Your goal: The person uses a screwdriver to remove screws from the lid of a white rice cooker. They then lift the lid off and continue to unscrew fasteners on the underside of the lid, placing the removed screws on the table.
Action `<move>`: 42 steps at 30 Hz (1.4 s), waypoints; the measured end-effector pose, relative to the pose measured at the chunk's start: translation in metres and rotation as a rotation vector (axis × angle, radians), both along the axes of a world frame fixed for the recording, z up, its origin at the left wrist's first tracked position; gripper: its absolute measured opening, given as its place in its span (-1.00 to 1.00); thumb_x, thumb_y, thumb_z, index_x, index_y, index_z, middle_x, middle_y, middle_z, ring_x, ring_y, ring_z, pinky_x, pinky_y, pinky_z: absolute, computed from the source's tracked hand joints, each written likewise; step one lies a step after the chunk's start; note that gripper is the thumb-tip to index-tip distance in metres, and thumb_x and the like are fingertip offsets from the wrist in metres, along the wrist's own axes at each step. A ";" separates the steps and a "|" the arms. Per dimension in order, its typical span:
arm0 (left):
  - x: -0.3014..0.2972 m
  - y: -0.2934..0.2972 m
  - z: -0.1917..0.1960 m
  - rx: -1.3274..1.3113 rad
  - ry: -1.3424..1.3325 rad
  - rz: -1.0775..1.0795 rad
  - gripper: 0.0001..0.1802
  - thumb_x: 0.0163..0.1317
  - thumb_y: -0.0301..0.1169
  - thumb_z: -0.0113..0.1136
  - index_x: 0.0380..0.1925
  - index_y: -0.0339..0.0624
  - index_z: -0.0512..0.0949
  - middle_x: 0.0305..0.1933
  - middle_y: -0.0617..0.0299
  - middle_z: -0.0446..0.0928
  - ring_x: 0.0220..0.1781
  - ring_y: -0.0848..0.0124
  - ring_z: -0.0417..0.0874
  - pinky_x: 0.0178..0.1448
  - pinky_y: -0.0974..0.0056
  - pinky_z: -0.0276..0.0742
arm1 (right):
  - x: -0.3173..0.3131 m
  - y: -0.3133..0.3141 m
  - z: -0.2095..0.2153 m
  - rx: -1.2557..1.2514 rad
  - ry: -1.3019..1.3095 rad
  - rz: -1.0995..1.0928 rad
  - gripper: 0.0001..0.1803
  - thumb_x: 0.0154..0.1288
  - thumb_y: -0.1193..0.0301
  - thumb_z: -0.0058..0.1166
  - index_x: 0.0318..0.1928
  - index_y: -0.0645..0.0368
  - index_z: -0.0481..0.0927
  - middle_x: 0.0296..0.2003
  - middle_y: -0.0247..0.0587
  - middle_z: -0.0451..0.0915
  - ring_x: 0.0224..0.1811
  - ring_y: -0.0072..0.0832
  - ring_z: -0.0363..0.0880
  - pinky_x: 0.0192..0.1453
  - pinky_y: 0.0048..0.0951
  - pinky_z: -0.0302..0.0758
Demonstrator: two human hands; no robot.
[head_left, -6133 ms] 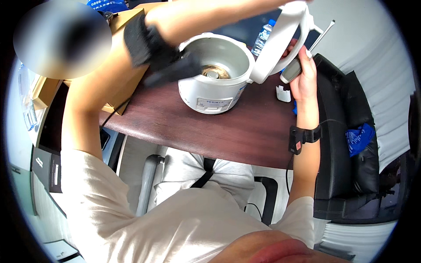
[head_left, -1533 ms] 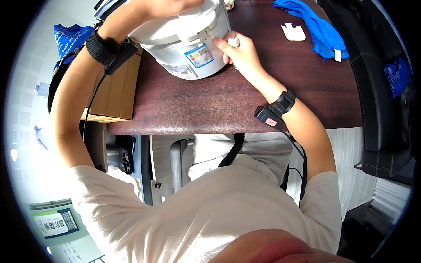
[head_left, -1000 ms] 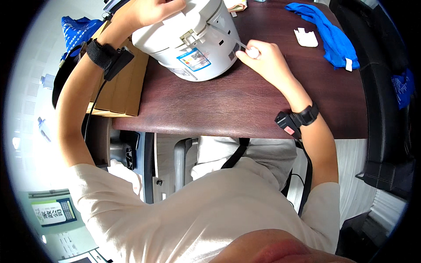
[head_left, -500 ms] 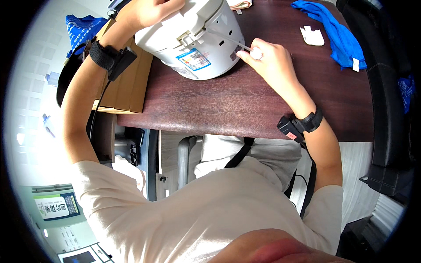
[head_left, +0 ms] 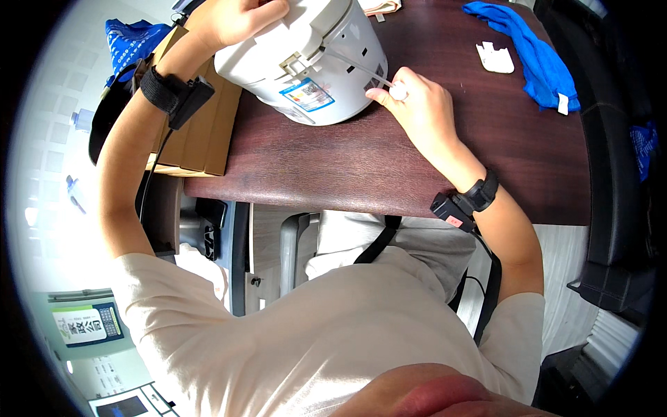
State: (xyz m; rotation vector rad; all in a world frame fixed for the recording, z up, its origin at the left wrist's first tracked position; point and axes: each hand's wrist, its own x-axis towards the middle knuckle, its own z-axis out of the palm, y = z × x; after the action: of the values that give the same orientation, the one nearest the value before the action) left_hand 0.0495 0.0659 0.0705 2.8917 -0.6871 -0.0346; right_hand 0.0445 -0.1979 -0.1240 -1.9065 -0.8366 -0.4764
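Your cooker (head_left: 333,90) stands on the worktop (head_left: 313,167) at twelve o'clock in your view, its top partly cut off by the upper edge, with the lid (head_left: 243,59) down over the body. The hinge (head_left: 299,64) and a blue-edged label (head_left: 307,94) below it face six o'clock. Your left hand (head_left: 243,19) lies over the lid from ten o'clock, fingers bent against it; it is partly out of view, so you cannot tell how firmly it grips. Your right hand (head_left: 417,104), at four o'clock from the cooker, is closed in a fist round the screwdriver (head_left: 365,70), whose shaft slants up toward ten o'clock and ends at or near the hinge; whether the tip touches is too small to tell. At three o'clock from the cooker a white piece (head_left: 495,58) lies flat, with a blue cloth (head_left: 535,62) just beyond it. A pale cloth (head_left: 379,7) shows at one o'clock. A cardboard box (head_left: 201,139) sits at eight o'clock, just beside the cooker, and a blue bag (head_left: 132,42) at nine. You wear a black strap on each wrist.
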 end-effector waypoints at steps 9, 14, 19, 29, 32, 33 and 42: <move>0.001 0.004 -0.003 0.031 -0.153 -0.156 -0.77 0.20 -0.42 -0.08 -0.49 -0.38 0.46 -0.54 0.19 0.30 -0.52 0.45 0.29 -0.37 0.29 0.26 | -0.004 0.002 -0.002 -0.007 -0.054 -0.059 -0.52 0.02 0.06 0.33 -0.51 0.18 0.40 -0.62 -0.24 0.54 -0.61 -0.33 0.57 -0.55 -0.37 0.48; -0.007 -0.023 0.008 0.076 -0.188 -0.051 -0.74 0.04 -0.32 0.01 -0.58 -0.31 0.54 -0.58 0.08 0.46 -0.54 0.31 0.49 -0.42 0.23 0.37 | -0.002 0.001 -0.004 -0.003 -0.063 -0.075 -0.51 0.02 0.05 0.33 -0.52 0.18 0.40 -0.63 -0.23 0.54 -0.63 -0.33 0.57 -0.57 -0.37 0.47; -0.010 -0.027 0.007 0.064 -0.177 0.006 -0.75 0.02 -0.32 0.01 -0.60 -0.31 0.54 -0.58 0.09 0.46 -0.54 0.29 0.48 -0.43 0.22 0.35 | -0.002 0.002 -0.005 0.013 -0.067 -0.085 -0.50 0.01 0.04 0.34 -0.54 0.17 0.40 -0.65 -0.22 0.54 -0.64 -0.32 0.57 -0.59 -0.38 0.46; -0.017 -0.047 0.014 0.155 -0.238 0.102 -0.71 -0.06 -0.25 0.04 -0.65 -0.25 0.57 -0.59 0.06 0.56 -0.55 0.19 0.61 -0.46 0.20 0.43 | -0.001 0.002 -0.008 0.094 0.010 -0.092 -0.51 0.18 0.08 0.23 -0.61 0.18 0.38 -0.70 -0.15 0.49 -0.70 -0.24 0.52 -0.62 -0.31 0.41; -0.020 -0.051 0.016 0.187 -0.254 0.126 -0.72 -0.06 -0.24 0.04 -0.66 -0.24 0.56 -0.59 0.06 0.56 -0.55 0.19 0.61 -0.46 0.20 0.43 | -0.002 0.001 -0.005 0.104 0.028 -0.067 -0.52 0.23 0.08 0.16 -0.61 0.18 0.39 -0.71 -0.14 0.48 -0.69 -0.23 0.52 -0.62 -0.30 0.40; -0.021 -0.052 0.016 0.200 -0.254 0.133 -0.72 -0.06 -0.24 0.04 -0.66 -0.23 0.56 -0.59 0.06 0.56 -0.54 0.18 0.61 -0.46 0.20 0.43 | -0.003 0.001 -0.004 0.113 0.025 -0.062 -0.52 0.25 0.08 0.14 -0.61 0.18 0.39 -0.71 -0.15 0.47 -0.69 -0.23 0.52 -0.62 -0.29 0.39; -0.021 -0.054 0.017 0.205 -0.244 0.105 -0.72 -0.05 -0.25 0.04 -0.68 -0.24 0.54 -0.61 0.05 0.54 -0.56 0.17 0.61 -0.48 0.20 0.42 | 0.000 0.003 -0.009 0.191 -0.002 -0.089 -0.55 0.35 0.17 0.00 -0.62 0.18 0.41 -0.68 -0.16 0.46 -0.68 -0.18 0.47 -0.61 -0.26 0.34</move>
State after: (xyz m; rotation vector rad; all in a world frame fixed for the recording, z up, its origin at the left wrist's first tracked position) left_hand 0.0289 0.0124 0.0875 3.1585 -0.5998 0.2821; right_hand 0.0447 -0.1953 -0.1327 -1.7715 -0.6841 -0.5915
